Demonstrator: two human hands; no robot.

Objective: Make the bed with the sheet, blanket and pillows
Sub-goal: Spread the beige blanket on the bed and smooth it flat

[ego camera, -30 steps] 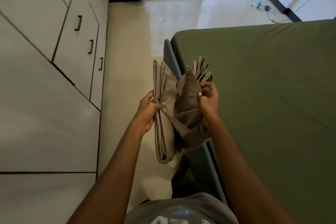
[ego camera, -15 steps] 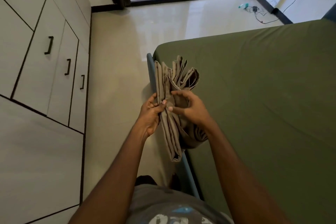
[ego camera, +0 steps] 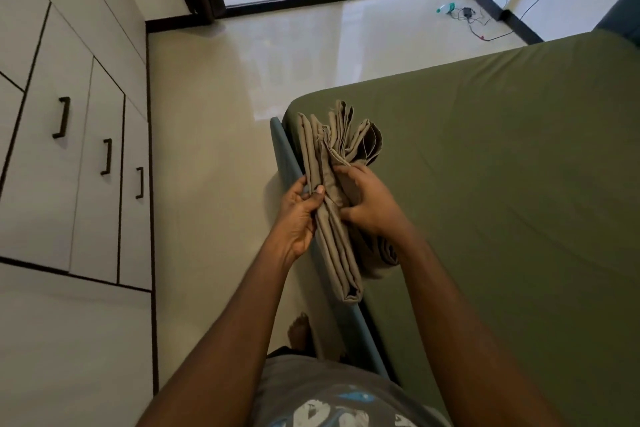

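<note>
A folded beige sheet (ego camera: pixel 337 149) stands on edge in front of me, over the near left corner of the bed. My left hand (ego camera: pixel 299 215) grips its left folds, thumb pressed on the cloth. My right hand (ego camera: pixel 370 199) holds the right layers, fingers curled into the folds. The bed (ego camera: pixel 502 184) carries a smooth olive-green fitted sheet and fills the right side of the view. No blanket or pillow is in sight.
A blue bed frame rail (ego camera: pixel 284 156) runs along the bed's left edge. White cabinets with black handles (ego camera: pixel 62 116) line the left wall. Glossy floor lies between, with a bottle and cables (ego camera: pixel 464 14) near the glass doors at the back. My bare foot (ego camera: pixel 299 329) stands by the rail.
My right hand came in from the spread-out folds to the middle of the bundle, closing the layers together. The view has shifted left and up the room.
</note>
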